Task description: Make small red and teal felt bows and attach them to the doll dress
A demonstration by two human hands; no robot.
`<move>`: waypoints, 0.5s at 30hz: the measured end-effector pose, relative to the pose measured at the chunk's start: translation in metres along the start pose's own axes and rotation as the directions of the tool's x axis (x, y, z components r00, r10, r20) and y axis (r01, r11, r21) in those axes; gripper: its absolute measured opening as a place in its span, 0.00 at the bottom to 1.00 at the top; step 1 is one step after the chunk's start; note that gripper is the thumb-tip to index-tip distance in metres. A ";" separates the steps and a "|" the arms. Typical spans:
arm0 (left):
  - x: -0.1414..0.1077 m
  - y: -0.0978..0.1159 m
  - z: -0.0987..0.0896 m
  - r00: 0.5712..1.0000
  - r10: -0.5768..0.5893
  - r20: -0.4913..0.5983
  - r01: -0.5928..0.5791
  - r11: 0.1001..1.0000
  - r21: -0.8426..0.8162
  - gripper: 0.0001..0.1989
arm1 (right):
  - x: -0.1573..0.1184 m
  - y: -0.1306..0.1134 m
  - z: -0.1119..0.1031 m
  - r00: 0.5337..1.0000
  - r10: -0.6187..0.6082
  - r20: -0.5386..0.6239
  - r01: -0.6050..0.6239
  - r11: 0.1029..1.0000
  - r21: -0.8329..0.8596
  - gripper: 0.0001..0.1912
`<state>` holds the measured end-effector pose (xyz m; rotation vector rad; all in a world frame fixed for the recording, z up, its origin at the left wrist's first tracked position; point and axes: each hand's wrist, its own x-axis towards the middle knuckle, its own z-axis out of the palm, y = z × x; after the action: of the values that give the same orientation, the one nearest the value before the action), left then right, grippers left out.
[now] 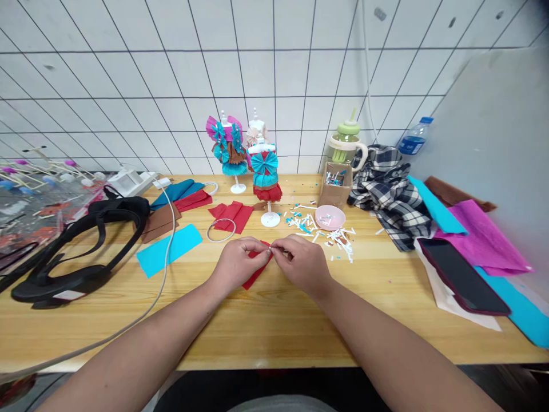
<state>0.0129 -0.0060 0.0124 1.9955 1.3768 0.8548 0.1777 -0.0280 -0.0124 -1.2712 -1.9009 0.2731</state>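
1. Left hand: thumb and fingers narrowed, pinching the upper end of the red strip.
2. Right hand: fingertips drawn together at the same end, meeting those of the left; exact grip cannot be told.
3. Red strip: slanted between the hands, at the middle of the worktop, near the white stand.
4. Pink bowl: beyond the right hand, among scattered scraps.

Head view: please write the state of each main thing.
Left hand, fingertips pinched
Right hand, fingertips pinched
Red paper strip, partly hidden
Smartphone, screen dark
Green-lidded mug, lid on
Blue-capped bottle, cap on
Cardboard box, open, holding scraps
Pink bowl, holding scraps
Plaid cloth, crumpled
Front dress form, upright, dressed
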 end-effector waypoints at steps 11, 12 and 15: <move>0.002 -0.005 0.002 0.999 0.035 0.037 -0.029 0.986 -0.163 0.08 | 0.004 0.002 0.003 0.980 0.201 -0.003 -0.194 0.952 0.238 0.06; 0.002 -0.006 0.002 0.998 0.037 0.046 -0.027 0.981 -0.190 0.09 | 0.004 0.002 0.003 0.979 0.205 -0.007 -0.197 0.950 0.244 0.06; 0.002 -0.008 0.002 0.999 0.015 0.044 -0.004 0.972 -0.236 0.10 | 0.004 0.000 0.003 0.980 0.197 -0.032 -0.182 0.950 0.253 0.07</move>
<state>0.0100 -0.0019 0.0057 1.8296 1.1812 0.9254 0.1751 -0.0241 -0.0121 -1.2758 -1.6385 0.5524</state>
